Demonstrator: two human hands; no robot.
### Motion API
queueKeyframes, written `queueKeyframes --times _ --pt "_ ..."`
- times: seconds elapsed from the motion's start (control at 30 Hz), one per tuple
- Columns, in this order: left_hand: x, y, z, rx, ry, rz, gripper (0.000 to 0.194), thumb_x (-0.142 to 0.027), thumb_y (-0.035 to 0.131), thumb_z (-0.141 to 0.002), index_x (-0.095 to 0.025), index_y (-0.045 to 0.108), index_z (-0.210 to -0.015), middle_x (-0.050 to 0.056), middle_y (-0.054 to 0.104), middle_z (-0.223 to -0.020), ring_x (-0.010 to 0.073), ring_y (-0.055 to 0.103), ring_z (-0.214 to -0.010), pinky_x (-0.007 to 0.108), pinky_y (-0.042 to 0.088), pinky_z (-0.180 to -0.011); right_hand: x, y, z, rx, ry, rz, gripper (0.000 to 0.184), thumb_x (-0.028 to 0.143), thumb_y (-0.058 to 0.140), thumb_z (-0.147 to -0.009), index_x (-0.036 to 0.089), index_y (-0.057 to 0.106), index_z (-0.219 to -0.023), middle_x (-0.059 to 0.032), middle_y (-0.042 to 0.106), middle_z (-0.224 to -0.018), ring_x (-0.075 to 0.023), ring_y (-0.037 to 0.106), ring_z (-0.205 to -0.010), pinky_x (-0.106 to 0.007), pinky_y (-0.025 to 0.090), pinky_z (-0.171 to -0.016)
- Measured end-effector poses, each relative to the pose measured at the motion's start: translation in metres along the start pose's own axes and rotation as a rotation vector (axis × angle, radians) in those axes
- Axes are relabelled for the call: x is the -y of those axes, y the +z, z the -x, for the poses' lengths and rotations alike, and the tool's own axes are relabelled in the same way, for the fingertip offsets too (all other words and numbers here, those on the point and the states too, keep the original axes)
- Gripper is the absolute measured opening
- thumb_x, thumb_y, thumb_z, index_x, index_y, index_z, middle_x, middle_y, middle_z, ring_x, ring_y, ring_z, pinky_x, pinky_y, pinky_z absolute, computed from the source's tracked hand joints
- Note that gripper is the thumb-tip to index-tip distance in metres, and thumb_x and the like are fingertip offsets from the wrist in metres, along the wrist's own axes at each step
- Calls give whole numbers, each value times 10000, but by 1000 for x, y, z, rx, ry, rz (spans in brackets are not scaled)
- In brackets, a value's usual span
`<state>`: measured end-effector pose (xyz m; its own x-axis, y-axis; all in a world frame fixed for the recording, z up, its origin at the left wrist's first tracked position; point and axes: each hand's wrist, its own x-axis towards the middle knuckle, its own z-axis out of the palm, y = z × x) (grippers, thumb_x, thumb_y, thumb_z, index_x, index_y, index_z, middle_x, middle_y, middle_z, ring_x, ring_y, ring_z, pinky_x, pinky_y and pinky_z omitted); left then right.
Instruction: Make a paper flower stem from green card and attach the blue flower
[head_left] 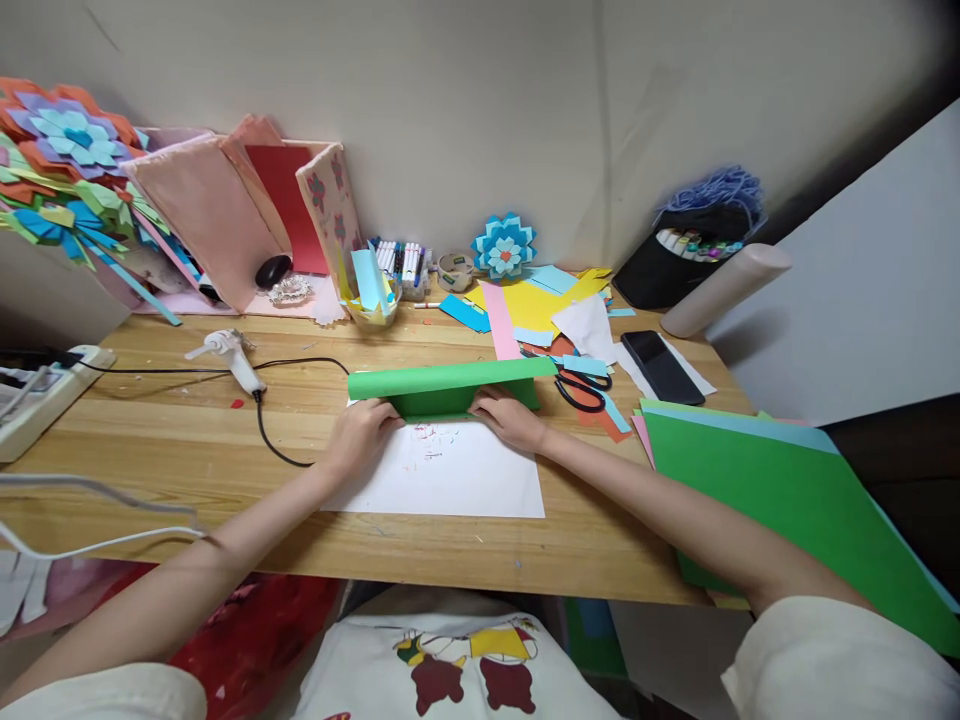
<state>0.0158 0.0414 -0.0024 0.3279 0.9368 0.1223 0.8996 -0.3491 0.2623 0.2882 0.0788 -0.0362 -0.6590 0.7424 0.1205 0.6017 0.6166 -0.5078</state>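
A sheet of green paper (450, 377), its far part curled up toward me, lies over a white sheet (450, 480) with small coloured marks. My left hand (365, 435) is closed on the green paper's near edge at its left end, fingertips partly hidden under the curl. Toward the right end, my right hand (510, 418) pinches the same near edge. Beyond my right hand, black-handled scissors (581, 390) rest among paper scraps, apart from the green paper.
A white glue gun (236, 360) with a black cord lies left. Coloured scraps (525, 300) and a blue paper flower (505, 247) are at the back. A phone (661, 366) and stacked green paper (780, 500) sit right. A power strip (52, 400) is far left.
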Motion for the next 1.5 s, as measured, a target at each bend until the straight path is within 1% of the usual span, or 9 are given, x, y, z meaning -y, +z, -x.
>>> queueKeyframes --times 0.13,0.3,0.5,0.73,0.83,1.03,1.3,1.4,1.5 --pt "4 3 11 80 173 -173 242 -113 425 -802 -180 622 -924 90 638 -892 208 579 -776 312 409 -649 2 -3 5 49 38 6 242 299 434 -865 189 580 -1024 -67 642 -965 -187 576 -857 -287 414 -754" --pt "8 5 11 111 222 -226 242 -113 406 -819 -165 599 -955 100 622 -933 211 575 -807 318 419 -670 5 1 5 -31 -10 -13 208 226 423 -873 178 621 -912 -58 650 -914 -182 575 -876 -271 410 -770" --pt "3 7 9 44 164 -172 267 -86 399 -795 -160 608 -944 106 621 -913 220 565 -812 332 418 -685 10 9 5 -113 -9 73 199 141 441 -844 172 620 -927 -72 646 -919 -170 589 -806 -251 411 -708" --pt "3 3 0 19 70 -75 251 -184 386 -838 -173 636 -848 86 646 -834 212 576 -758 304 411 -644 14 1 0 -125 79 -86 199 178 425 -850 202 617 -898 -34 663 -875 -168 586 -804 -255 406 -732" --pt "5 1 -6 24 27 -6 218 -200 420 -819 -179 636 -821 74 653 -798 205 583 -748 288 409 -638 14 -7 -7 -90 129 -185 183 155 439 -817 202 614 -848 -21 655 -865 -160 571 -798 -252 398 -734" --pt "6 -7 -18 87 -31 107 194 -146 452 -747 -179 644 -745 54 671 -771 186 590 -708 261 398 -609 5 -20 -24 79 223 -335 116 212 521 -758 178 631 -777 -3 631 -728 -128 531 -658 -226 371 -605" --pt "18 -5 -32 182 -141 281 147 -223 522 -713 -169 658 -713 44 678 -708 160 585 -629 235 389 -546 -14 -21 -37 138 208 -437 163 295 602 -697 146 664 -719 -21 619 -676 -122 512 -618 -223 355 -556" --pt "18 -4 -33 166 -123 294 138 -216 527 -715 -166 656 -720 41 674 -698 161 590 -635 236 400 -556 -14 -20 -35 103 189 -421 169 305 593 -713 153 666 -728 -14 615 -677 -114 496 -604 -219 341 -542" --pt "13 -2 -25 118 -35 228 194 -159 468 -755 -184 658 -782 38 686 -796 170 607 -727 245 419 -620 -11 -20 -31 56 145 -405 166 291 567 -743 155 661 -746 -8 610 -680 -104 478 -590 -215 333 -536"
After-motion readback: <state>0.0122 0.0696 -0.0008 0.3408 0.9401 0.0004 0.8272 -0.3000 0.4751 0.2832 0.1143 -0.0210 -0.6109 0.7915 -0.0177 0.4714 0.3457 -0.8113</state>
